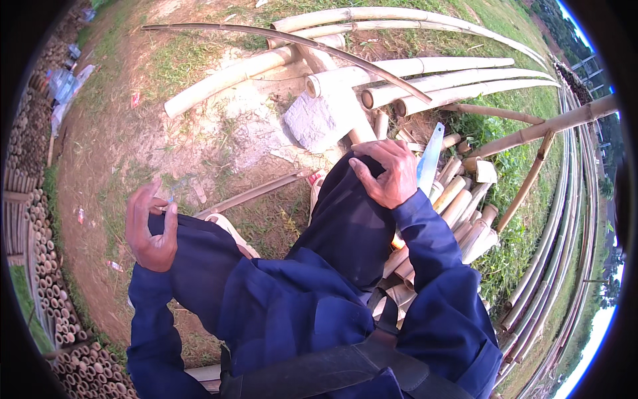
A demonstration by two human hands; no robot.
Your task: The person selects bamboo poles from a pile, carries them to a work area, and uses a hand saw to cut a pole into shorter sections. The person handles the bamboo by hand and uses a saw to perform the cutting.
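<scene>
My left hand (pixel 151 229) hovers over my left knee, fingers curled toward the thumb. A tiny bluish speck shows at the fingertips; what it is I cannot make out. My right hand (pixel 387 174) lies palm down over my right knee, fingers loosely spread and holding nothing. Just right of it a handsaw (pixel 430 158) stands with its pale blade pointing up, its lower part hidden behind my sleeve. Short cut bamboo pieces (pixel 454 195) are heaped beside my right leg. A whitish stone block (pixel 311 123) sits beyond my knees.
Long bamboo poles (pixel 425 66) lie ahead, some across a thick bamboo support. A thin split strip (pixel 292 33) crosses above them. At right is a bamboo frame (pixel 541 126) near long stacked poles (pixel 555 246). Stacked bamboo sections (pixel 56 292) line the left edge.
</scene>
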